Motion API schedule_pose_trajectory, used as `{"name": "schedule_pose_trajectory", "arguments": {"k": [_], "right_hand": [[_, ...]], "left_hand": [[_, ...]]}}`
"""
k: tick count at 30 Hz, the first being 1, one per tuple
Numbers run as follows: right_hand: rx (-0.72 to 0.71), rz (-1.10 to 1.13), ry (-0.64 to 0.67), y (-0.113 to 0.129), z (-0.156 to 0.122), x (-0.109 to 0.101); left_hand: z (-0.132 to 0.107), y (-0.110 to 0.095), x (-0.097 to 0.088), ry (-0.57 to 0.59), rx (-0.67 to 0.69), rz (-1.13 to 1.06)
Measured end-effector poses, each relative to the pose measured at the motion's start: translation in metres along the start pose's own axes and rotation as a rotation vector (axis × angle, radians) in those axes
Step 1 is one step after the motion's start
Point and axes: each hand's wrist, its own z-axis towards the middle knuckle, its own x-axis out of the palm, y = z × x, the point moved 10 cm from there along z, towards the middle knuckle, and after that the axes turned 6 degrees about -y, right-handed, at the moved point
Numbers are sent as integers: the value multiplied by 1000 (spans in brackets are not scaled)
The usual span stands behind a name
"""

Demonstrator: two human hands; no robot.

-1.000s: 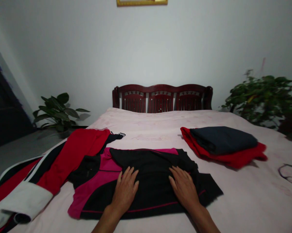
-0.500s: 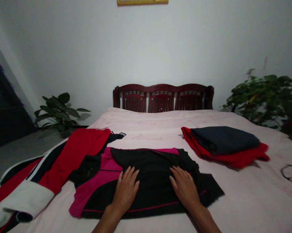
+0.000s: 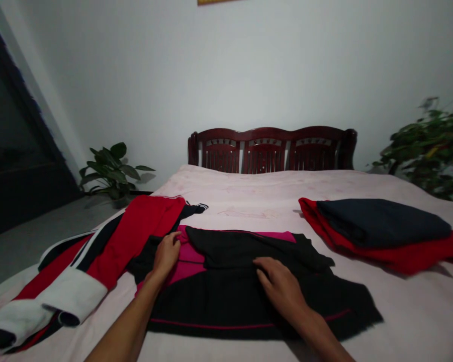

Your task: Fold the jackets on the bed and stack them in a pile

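A black jacket with magenta panels and piping (image 3: 230, 296) lies folded lengthwise on the bed, its collar end to the left. My left hand (image 3: 168, 254) is over the magenta shoulder part near the collar, with fingers slightly bent and apart and the fingertips at the fabric's far edge. On the middle of the black fabric rests my right hand (image 3: 281, 281), palm down with its fingers stretched out. Part of the collar end is hidden behind my left hand and forearm.
A red, navy and white tracksuit garment (image 3: 116, 246) lies spread at the left, touching the jacket's collar end. At the right is a stack of folded clothes, navy (image 3: 384, 221) on red (image 3: 403, 261). Behind the pink bedsheet (image 3: 245, 193) stands a dark wooden headboard (image 3: 267, 151). Plants flank the bed.
My left hand has moved from the jacket's middle up and left to the magenta shoulder. The right hand stays on the black fabric. My view has turned slightly left.
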Motion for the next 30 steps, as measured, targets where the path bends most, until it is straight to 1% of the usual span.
{"name": "schedule_pose_trajectory", "arguments": {"k": [3, 6, 8, 9, 11, 13, 16, 18, 20, 22, 25, 28, 30], "right_hand": [[-44, 139, 109, 64, 36, 29], [-142, 134, 193, 123, 68, 74], [-173, 62, 216, 148, 85, 103], [-162, 28, 217, 153, 94, 115], [-105, -6, 210, 153, 108, 133], [-21, 5, 199, 139, 118, 142], [140, 42, 130, 102, 128, 141], [240, 80, 64, 76, 129, 135], [291, 133, 26, 60, 127, 132], [304, 188, 5, 54, 124, 132], [292, 256, -26, 57, 120, 132], [265, 304, -48, 61, 119, 132], [256, 319, -50, 63, 119, 131]], "left_hand": [[18, 15, 0, 37, -31, 112], [23, 22, 8, 73, -60, 220], [24, 27, 13, 93, -79, 283], [24, 30, 15, 101, -87, 311], [26, 36, 15, 114, -101, 359], [29, 41, 13, 125, -108, 399], [34, 43, 9, 154, -88, 439], [37, 39, 8, 171, -60, 459], [39, 31, 8, 172, -29, 477], [41, 20, 11, 166, 8, 481], [47, 4, 19, 182, 62, 447], [52, 0, 26, 224, 66, 395], [55, 1, 24, 223, 46, 368]]}}
